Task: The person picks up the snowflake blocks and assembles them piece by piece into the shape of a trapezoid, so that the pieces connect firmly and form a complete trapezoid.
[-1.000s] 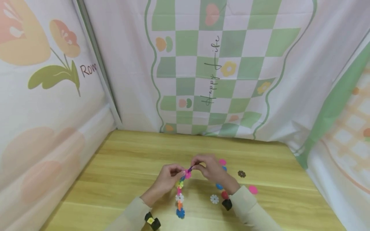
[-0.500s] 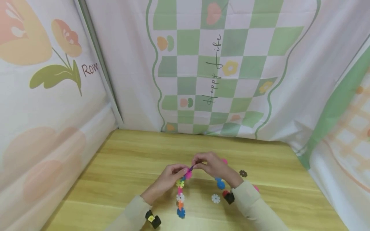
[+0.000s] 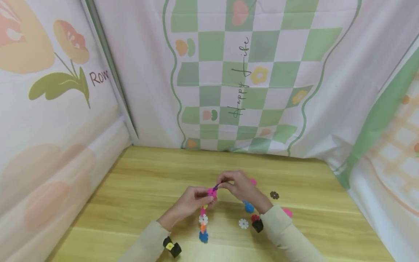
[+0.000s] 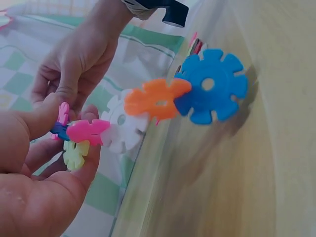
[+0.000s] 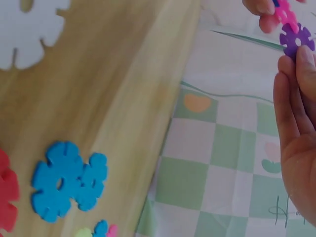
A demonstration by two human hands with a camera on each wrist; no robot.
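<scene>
A chain of notched plastic snowflake discs hangs from my left hand [image 3: 190, 201]. From its low end, the left wrist view shows a blue disc [image 4: 211, 86], an orange disc [image 4: 155, 98], a white disc [image 4: 121, 133], a pink disc [image 4: 88, 132] and a yellow disc [image 4: 75, 155]. My left thumb and fingers pinch the upper end near another pink disc [image 3: 212, 194]. Between thumb and fingers, my right hand [image 3: 240, 187] pinches a purple disc [image 5: 296, 40], which meets that upper pink disc edge to edge. Whether their notches are fully interlocked I cannot tell.
Loose on the wooden table [image 3: 147, 182] lie a white disc [image 3: 243, 223], a brown disc [image 3: 274, 195] and a pink disc [image 3: 287, 212]. Blue discs [image 5: 58, 181] and a red disc [image 5: 6, 192] lie under my right forearm. Printed curtains [image 3: 147, 91] enclose the table.
My left hand has turned the chain's upper end, so its pink disc shows more fully and the yellow one is mostly covered. The right hand still pinches the purple disc, slightly higher.
</scene>
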